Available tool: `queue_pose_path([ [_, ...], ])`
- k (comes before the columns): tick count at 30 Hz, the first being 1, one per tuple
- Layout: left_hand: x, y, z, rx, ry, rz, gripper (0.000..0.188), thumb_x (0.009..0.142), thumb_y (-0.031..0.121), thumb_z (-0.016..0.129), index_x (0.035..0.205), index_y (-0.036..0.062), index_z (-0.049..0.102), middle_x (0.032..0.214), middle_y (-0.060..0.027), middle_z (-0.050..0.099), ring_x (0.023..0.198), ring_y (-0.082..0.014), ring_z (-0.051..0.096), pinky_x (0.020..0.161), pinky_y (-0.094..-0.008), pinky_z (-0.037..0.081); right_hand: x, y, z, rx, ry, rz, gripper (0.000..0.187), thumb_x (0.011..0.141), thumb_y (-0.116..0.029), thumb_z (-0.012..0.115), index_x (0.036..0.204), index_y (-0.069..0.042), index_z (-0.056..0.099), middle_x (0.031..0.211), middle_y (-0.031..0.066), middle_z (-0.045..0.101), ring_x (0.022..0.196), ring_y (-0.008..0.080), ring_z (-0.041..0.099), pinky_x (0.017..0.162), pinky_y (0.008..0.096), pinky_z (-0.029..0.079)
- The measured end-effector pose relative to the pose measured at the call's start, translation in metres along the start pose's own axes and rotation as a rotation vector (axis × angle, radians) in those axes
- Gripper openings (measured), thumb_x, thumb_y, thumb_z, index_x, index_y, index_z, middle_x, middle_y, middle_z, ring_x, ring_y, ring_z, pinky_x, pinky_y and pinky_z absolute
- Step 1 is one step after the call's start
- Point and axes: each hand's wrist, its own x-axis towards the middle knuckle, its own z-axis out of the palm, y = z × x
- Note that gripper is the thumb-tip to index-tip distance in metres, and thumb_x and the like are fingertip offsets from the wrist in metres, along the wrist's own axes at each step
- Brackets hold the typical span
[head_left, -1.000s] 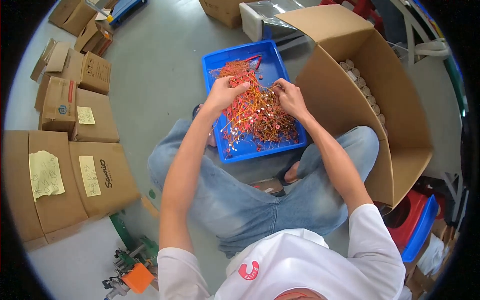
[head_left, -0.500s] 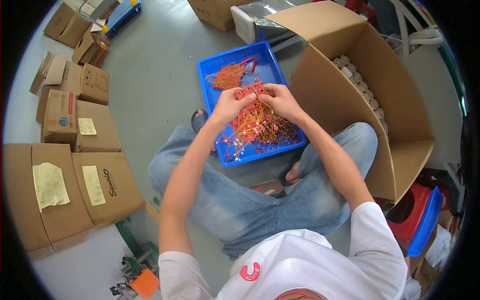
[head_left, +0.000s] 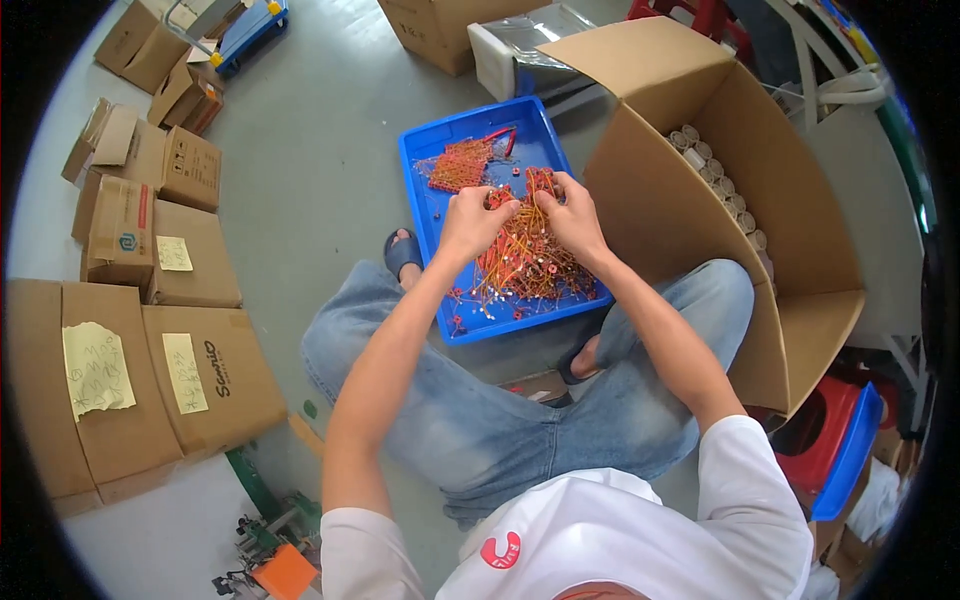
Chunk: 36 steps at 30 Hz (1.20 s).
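A blue plastic tray lies on the floor between my legs. Heaped in its near part is a tangle of small red boards with orange and yellow wires. My right hand grips a red board panel with wires hanging from it. Left of it, my left hand is closed in a pinch over a small red wired piece, partly hidden by the fingers. At the tray's far end lie a bundle of red wired panels and a red-handled hand tool.
A large open carton holding several white rolls stands close on the right. Cardboard boxes are stacked along the left. Beyond the tray is a wrapped silver item; a red stool stands at lower right.
My hands have moved apart; the right hand has shifted right with the panel, while the left has dropped slightly. The wires once bunched between them now hang lower over the heap.
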Motion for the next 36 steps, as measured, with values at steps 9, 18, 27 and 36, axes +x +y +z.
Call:
queue_pose_path([
  [9, 0.000, 0.005, 0.001, 0.185, 0.112, 0.136, 0.031, 0.086, 0.021, 0.069, 0.107, -0.0011, 0.064, 0.086, -0.0264, 0.067, 0.088, -0.0428, 0.066, 0.075, -0.0482, 0.051, 0.010, -0.013, -0.008, 0.654, 0.154, 0.270, 0.023, 0.101, -0.017, 0.050, 0.118, -0.003, 0.056, 0.093, 0.0065, 0.063, 0.072, 0.0142, 0.063, 0.059, 0.0297, 0.053],
  [18, 0.001, -0.008, -0.024, 0.009, -0.083, 0.270, 0.030, 0.088, 0.011, 0.066, 0.116, 0.0015, 0.062, 0.107, -0.0208, 0.068, 0.104, -0.0367, 0.064, 0.089, -0.0421, 0.049, 0.023, -0.011, -0.045, -0.170, 0.072, -0.106, 0.034, 0.088, -0.007, 0.067, 0.119, 0.000, 0.059, 0.091, 0.0086, 0.069, 0.077, 0.0199, 0.067, 0.070, 0.0332, 0.054],
  [27, -0.002, 0.000, -0.020, -0.051, -0.298, 0.191, 0.040, 0.093, 0.033, 0.064, 0.110, -0.0027, 0.064, 0.093, -0.0208, 0.068, 0.088, -0.0256, 0.065, 0.079, -0.0374, 0.049, 0.019, -0.007, -0.036, 0.194, -0.431, 0.064, 0.024, 0.092, -0.006, 0.061, 0.114, 0.003, 0.064, 0.093, 0.0111, 0.069, 0.082, 0.0153, 0.064, 0.071, 0.0310, 0.051],
  [36, -0.002, 0.001, 0.000, -0.018, -0.212, 0.047, 0.036, 0.095, 0.031, 0.063, 0.109, -0.0021, 0.064, 0.086, -0.0144, 0.068, 0.078, -0.0168, 0.061, 0.072, -0.0350, 0.049, 0.005, -0.005, -0.015, -0.329, 0.009, -0.240, 0.036, 0.077, 0.006, 0.049, 0.110, 0.005, 0.063, 0.087, 0.0260, 0.069, 0.082, 0.0408, 0.068, 0.078, 0.0467, 0.054],
])
